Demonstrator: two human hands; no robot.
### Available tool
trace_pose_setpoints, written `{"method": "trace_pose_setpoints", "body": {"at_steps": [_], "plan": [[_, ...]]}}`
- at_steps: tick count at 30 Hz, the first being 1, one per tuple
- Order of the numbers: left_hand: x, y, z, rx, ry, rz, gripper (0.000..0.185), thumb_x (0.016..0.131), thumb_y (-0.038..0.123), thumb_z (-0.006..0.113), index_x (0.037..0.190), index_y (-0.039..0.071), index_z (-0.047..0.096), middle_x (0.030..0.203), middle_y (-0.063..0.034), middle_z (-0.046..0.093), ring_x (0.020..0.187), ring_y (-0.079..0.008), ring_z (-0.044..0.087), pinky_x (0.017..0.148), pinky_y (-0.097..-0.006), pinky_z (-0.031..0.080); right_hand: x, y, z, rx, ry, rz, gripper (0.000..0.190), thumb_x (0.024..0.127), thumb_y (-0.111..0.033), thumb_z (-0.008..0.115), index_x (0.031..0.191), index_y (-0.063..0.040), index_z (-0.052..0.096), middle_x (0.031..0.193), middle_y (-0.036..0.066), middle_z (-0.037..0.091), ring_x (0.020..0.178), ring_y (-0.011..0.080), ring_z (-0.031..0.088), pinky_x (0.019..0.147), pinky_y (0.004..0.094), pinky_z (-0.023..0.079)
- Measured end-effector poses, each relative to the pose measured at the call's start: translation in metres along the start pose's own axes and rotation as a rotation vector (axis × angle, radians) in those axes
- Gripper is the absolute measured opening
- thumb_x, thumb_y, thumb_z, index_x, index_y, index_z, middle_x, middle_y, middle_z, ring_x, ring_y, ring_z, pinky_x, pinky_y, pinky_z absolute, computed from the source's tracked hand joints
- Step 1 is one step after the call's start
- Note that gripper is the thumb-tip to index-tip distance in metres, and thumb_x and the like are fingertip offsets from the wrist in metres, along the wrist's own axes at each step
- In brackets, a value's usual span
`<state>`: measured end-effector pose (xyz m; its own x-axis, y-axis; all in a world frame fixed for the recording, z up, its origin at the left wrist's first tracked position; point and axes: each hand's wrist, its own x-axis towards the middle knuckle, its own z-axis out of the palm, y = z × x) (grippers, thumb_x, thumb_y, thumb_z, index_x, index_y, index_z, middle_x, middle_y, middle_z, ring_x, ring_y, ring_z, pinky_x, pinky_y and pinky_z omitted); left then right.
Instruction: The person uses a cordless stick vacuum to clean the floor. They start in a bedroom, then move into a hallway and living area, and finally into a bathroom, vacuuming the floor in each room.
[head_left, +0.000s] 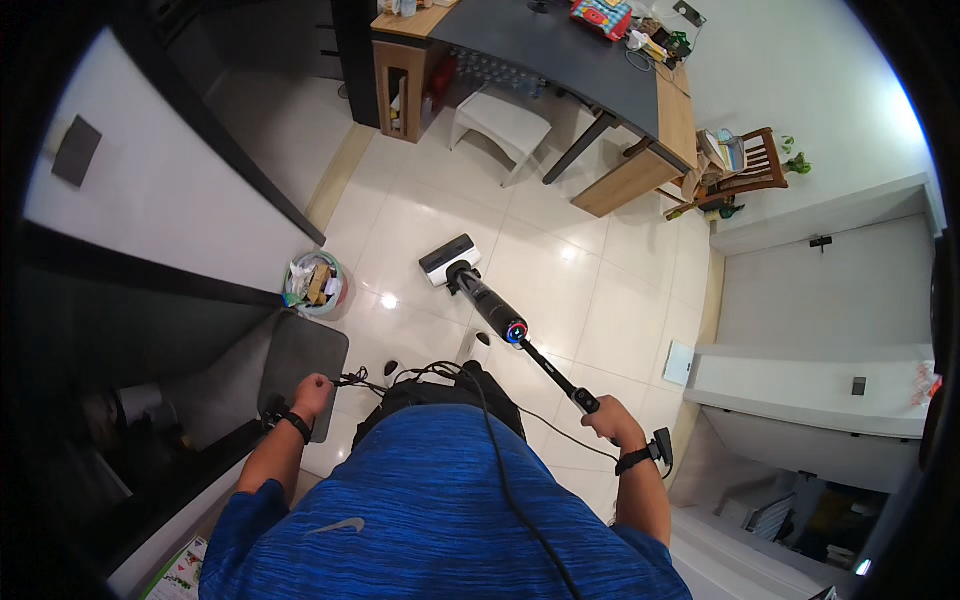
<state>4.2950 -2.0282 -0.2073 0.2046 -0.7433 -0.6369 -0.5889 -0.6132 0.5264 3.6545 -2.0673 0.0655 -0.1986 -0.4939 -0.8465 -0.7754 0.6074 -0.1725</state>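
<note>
My right hand (616, 421) is wrapped around the handle of a black cordless floor washer (495, 309). A round display (517, 332) glows red and blue at the top of its body. Its white and black floor head (450, 260) rests flat on the tiles, ahead of my feet. On the left, my left hand (313, 391) is closed at waist height on a thin black cable (360, 379). This cable runs in loops across the front of my waist. Both wrists carry black straps with small devices.
Left of the floor head stands a waste bin (337, 289) full of rubbish, beside a dark grey mat (304, 360). Ahead are a white stool (504, 124) and a dark-topped table (540, 45). A wooden chair (750, 169) stands far right; a white flat object (678, 363) is near the right-hand doorway.
</note>
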Motion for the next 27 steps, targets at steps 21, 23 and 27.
{"method": "trace_pose_setpoints", "body": {"at_steps": [21, 23, 27], "plan": [[-0.126, 0.11, 0.096, -0.075, 0.161, -0.232, 0.027, 0.084, 0.03, 0.069, 0.094, 0.005, 0.071, 0.091, -0.014, 0.073, 0.088, -0.0288, 0.069, 0.081, -0.039, 0.054, 0.25, -0.06, -0.037, 0.01, -0.186, -0.392, 0.026, 0.074, -0.017, 0.072, 0.073, 0.007, 0.063, 0.06, 0.015, 0.063, 0.05, 0.0249, 0.063, 0.051, 0.0382, 0.05], [-0.151, 0.103, 0.11, -0.094, 0.204, -0.309, 0.027, 0.085, 0.03, 0.07, 0.092, 0.004, 0.071, 0.089, -0.0137, 0.073, 0.085, -0.0269, 0.069, 0.079, -0.0384, 0.054, 0.273, -0.094, -0.03, 0.034, -0.2, -0.422, 0.025, 0.074, -0.017, 0.072, 0.074, 0.007, 0.063, 0.06, 0.014, 0.063, 0.05, 0.0247, 0.063, 0.05, 0.038, 0.051], [-0.195, 0.093, 0.134, -0.096, 0.236, -0.419, 0.029, 0.085, 0.032, 0.068, 0.092, 0.004, 0.072, 0.089, -0.0148, 0.073, 0.085, -0.0287, 0.07, 0.079, -0.039, 0.055, 0.301, -0.164, -0.016, 0.106, -0.206, -0.443, 0.022, 0.077, -0.014, 0.072, 0.077, 0.005, 0.063, 0.059, 0.012, 0.061, 0.048, 0.0238, 0.061, 0.047, 0.0381, 0.05]]}}
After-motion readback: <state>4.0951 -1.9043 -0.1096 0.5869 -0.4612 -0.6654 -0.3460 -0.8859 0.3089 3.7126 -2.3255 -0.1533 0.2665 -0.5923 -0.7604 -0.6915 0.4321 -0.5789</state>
